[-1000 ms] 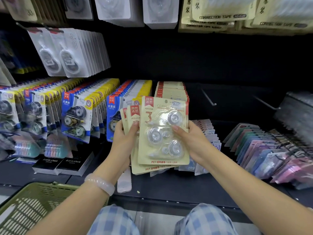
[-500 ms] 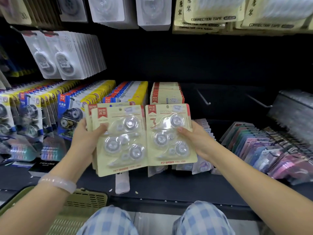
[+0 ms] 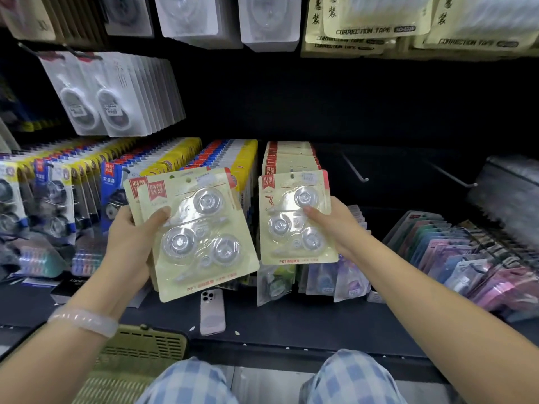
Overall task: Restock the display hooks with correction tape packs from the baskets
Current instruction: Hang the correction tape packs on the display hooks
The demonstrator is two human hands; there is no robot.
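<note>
Separated from the bundle a second ago, a single correction tape pack is now pinched at its right edge by the right hand, level with the hanging row of matching packs directly behind it. Left hand grips the remaining stack, thumb across its face. Its hang hole appears close to the hook, though the hook tip is hidden; threading is probably next.

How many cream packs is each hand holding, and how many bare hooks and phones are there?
Cream packs in the left hand: at least 2
Cream pack in the right hand: 1
Bare hooks: 2
Phone: 1
Total: at least 6
</note>
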